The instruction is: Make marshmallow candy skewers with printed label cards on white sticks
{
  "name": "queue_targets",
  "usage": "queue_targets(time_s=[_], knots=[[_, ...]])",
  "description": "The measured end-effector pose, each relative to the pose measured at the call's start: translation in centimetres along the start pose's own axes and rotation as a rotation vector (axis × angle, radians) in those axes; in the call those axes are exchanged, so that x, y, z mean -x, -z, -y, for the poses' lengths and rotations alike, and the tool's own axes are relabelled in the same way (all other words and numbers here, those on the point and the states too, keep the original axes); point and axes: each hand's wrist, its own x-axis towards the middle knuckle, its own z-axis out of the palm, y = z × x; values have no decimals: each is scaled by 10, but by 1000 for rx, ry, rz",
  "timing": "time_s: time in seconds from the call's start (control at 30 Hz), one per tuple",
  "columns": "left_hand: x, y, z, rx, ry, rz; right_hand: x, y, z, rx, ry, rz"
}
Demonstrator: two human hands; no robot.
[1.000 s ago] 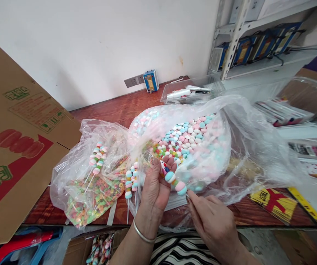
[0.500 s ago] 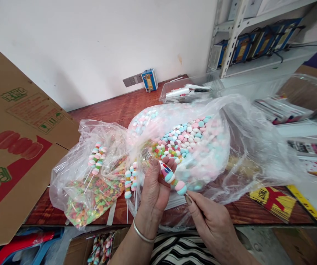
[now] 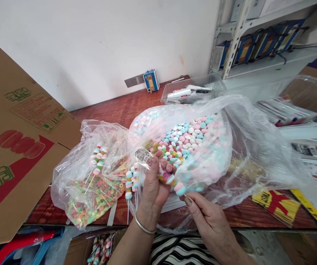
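Note:
My left hand (image 3: 156,180) is closed around a clear printed wrapper (image 3: 144,156), whose top end sticks up past the thumb. Part of a marshmallow candy skewer (image 3: 179,188) lies inside that wrapper, with its lowest pink, white and blue pieces showing below my fingers. My right hand (image 3: 206,215) pinches the skewer's stick just under the bottom marshmallow. Right behind the hands is a large clear bag (image 3: 221,147) of pastel marshmallows (image 3: 194,134). Other candy skewers (image 3: 129,184) lean beside my left wrist, and a few more skewers (image 3: 98,157) rest on the left bag.
A clear bag of ring gummies (image 3: 92,198) lies left on the wooden table (image 3: 105,105). A big cardboard box (image 3: 23,147) stands far left. A plastic bin (image 3: 169,88) with pens is at the back; a metal shelf (image 3: 234,48) stands right. Below the edge, a box (image 3: 77,250) holds wrapped skewers.
The skewer has gone deeper into the wrapper, so fewer marshmallows show below my left hand. The wrapper's top end now reaches farther up and left. My right hand has shifted slightly left.

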Motion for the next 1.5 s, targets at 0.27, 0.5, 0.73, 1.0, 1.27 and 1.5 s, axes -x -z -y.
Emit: queue_targets(time_s=[0.27,0.5,0.73,1.0,1.27,1.5], knots=[[4,-3,11,-54,70,-9,-5,-1,1,-25,-54,-44],[5,-5,12,-143,59,16,-10,-6,5,5,-45,-18],[5,-6,13,-89,55,-91,-9,-4,-9,218,45,-40],[-15,-5,-13,-82,-62,-140,1,-7,-15,643,453,-220],[-6,-4,12,9,91,-121,-3,-19,-12,747,486,-260],[-3,4,12,5,48,-149,-4,-14,-11,596,405,-216]])
